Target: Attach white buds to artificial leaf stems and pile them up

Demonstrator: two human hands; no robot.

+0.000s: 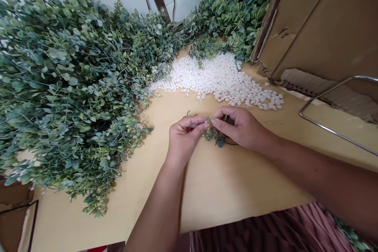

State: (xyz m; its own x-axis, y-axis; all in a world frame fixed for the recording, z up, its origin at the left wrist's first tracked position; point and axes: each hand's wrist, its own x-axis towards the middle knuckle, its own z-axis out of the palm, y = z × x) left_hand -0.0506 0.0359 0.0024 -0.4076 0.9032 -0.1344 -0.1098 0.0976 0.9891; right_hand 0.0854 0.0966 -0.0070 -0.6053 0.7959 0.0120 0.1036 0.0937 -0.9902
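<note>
Over the middle of a tan table my two hands meet, both closed in pinches around one small artificial green sprig. My left hand pinches its upper end with thumb and fingers. My right hand curls over the sprig from the right, and leaves hang below its fingers. A thin stem curves out beside my left fingers. Just beyond my hands lies a spread of small white pieces.
A big heap of artificial green sprigs fills the table's left side, with more foliage at the back. A cardboard box stands at the right, with a bent metal rod in front of it. White tiled wall behind.
</note>
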